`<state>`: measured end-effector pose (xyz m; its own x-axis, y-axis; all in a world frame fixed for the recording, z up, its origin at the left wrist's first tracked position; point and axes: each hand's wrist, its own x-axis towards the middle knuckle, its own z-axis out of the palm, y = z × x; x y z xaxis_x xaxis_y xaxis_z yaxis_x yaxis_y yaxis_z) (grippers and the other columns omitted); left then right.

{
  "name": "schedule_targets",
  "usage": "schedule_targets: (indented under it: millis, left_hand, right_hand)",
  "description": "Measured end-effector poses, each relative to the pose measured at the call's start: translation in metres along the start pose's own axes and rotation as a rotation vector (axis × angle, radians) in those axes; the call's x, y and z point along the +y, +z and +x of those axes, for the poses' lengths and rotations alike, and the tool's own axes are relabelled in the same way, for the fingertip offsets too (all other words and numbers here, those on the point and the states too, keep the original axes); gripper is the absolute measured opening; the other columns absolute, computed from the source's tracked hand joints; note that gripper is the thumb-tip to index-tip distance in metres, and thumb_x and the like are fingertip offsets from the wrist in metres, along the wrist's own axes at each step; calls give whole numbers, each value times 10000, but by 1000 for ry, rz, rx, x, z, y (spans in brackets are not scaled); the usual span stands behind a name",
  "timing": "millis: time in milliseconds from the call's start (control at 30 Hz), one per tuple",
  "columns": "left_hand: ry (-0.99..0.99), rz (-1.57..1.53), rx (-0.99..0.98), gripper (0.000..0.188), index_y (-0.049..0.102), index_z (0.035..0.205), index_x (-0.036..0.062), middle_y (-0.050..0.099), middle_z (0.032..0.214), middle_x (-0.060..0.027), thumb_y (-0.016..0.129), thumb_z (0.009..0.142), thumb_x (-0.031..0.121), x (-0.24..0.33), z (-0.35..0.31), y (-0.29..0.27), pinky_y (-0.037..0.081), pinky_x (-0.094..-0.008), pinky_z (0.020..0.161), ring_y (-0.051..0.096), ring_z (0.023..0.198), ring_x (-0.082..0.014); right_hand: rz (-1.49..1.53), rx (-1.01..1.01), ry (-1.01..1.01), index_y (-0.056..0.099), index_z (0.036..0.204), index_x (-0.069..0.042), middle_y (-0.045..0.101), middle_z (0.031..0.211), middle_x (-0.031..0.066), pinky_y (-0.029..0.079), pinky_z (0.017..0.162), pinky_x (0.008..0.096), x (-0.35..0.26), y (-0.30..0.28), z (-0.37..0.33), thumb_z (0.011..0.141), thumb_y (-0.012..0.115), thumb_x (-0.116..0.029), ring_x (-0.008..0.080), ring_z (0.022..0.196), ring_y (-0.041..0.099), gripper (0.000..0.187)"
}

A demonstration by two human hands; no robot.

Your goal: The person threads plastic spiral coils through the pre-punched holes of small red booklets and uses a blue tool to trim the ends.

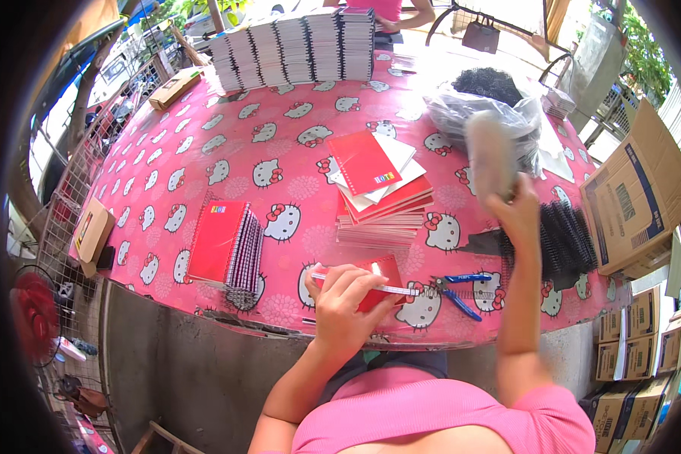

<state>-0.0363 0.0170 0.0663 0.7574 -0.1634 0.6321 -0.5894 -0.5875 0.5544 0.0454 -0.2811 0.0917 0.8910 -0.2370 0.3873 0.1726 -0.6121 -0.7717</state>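
Observation:
My left hand (pixel 344 299) grips a small red-covered notebook block (pixel 382 268) at the table's front edge, fingers over its white page edge. Raised to the right, my right hand (pixel 516 204) is closed around a beige-grey oblong block (pixel 492 155), blurred by motion, its kind unclear. Blue-handled pliers (pixel 461 291) lie just right of the notebook block. Beyond it is a pile of red covers and white sheets (pixel 378 204). Spiral-bound red notebooks (pixel 219 242) are stacked to the left. Black spiral binding coils (pixel 556 242) lie beside my right forearm.
Tall stacks of spiral notebooks (pixel 291 49) line the far edge of the pink patterned table (pixel 166 151). A plastic bag of black coils (pixel 484 94) sits at the far right, near an opened carton (pixel 635 189). Another person (pixel 401 11) is across the table.

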Motion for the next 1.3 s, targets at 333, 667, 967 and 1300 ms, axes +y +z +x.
schedule_targets:
  millis: [333,667,967,1300]
  left_hand:
    - [-84,-150,-99,384,685,921,130,666,799,23,866,584,163,8,17,4,305,-413,967,616,839,-147]
    - [-72,-177,30,436,664,979,80,571,1194,-112,870,594,82,-12,10,-5,488,-402,917,563,1094,-256]
    - [-560,-961,36,299,634,1100,-25,658,1078,-108,673,814,-100,-38,-11,0,515,-312,903,619,1017,-157]
    - [-519,-1020,3,310,674,1081,-25,691,1024,-145,629,804,-157,-55,-20,-7,559,-305,843,663,942,-179]
  right_hand:
    - [841,-723,-51,506,1229,-68,649,923,117,497,898,394,2,23,-59,889,604,-359,238,912,625,458]
    - [208,-544,-164,592,973,-35,645,858,25,500,743,275,-37,30,-49,727,782,-64,98,786,587,312]
    - [708,-662,-132,589,916,-2,659,838,74,494,729,297,-42,41,-51,673,740,-50,137,788,627,291]
    - [156,-450,-250,621,1112,-43,651,894,87,510,764,304,-61,44,-49,674,731,-20,157,826,633,452]
